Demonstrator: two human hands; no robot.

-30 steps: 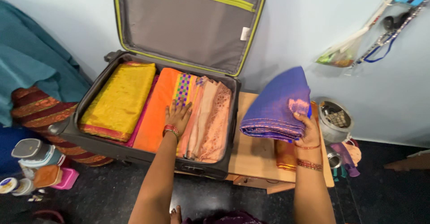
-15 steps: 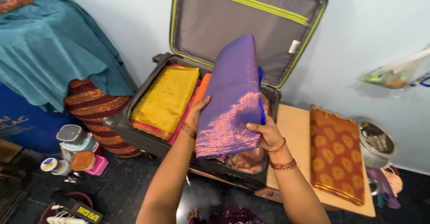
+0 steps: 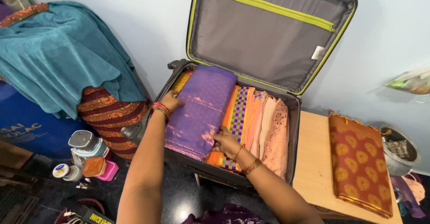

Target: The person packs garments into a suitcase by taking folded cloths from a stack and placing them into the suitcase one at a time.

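Purple folded cloth (image 3: pixel 197 110) in open suitcase (image 3: pixel 293 130), both hands apparently pressing it

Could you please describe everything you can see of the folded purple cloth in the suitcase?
The folded purple cloth looks like woven silk with a faint sheen and small pinkish-orange motifs near its front end. It lies flat and lengthwise on the left side of the open suitcase, over a yellow cloth and beside the orange one. The left hand touches its left edge, the right hand its front right corner.
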